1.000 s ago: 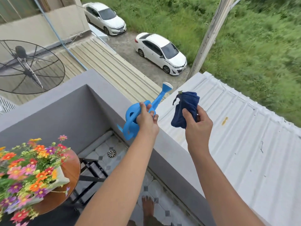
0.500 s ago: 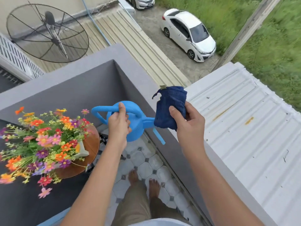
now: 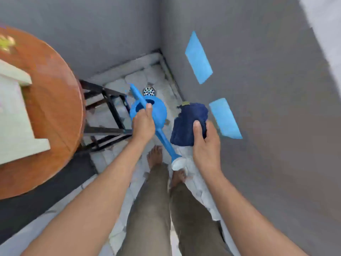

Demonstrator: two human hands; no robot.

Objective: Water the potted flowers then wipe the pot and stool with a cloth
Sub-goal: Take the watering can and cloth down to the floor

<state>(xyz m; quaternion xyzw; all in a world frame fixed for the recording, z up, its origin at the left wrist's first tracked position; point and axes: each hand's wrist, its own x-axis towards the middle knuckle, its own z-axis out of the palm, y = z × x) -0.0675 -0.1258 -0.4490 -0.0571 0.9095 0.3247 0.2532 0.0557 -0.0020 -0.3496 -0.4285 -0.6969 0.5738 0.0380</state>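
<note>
My left hand point(image 3: 143, 124) grips the handle of a blue watering can point(image 3: 158, 112), whose spout slants down toward my feet and ends in a white rose. My right hand point(image 3: 204, 143) holds a bunched dark blue cloth point(image 3: 188, 122) just right of the can. At the left edge stands the round brown wooden stool top point(image 3: 55, 100) on black metal legs point(image 3: 108, 115). A white pot point(image 3: 13, 115) sits on it, cut off by the frame; its flowers are out of view except a blurred yellow bit at the top left.
Grey balcony walls point(image 3: 258, 126) close in at the back and right, two light blue patches on the right one. The pale tiled floor point(image 3: 140, 78) has a round metal drain point(image 3: 149, 91) in the corner. My bare feet and trousered legs point(image 3: 166, 209) stand below the can.
The view has swung down from the parapet and roof to the balcony floor. Both hands came down with it; the can's spout now points toward my feet. The flowers have left view.
</note>
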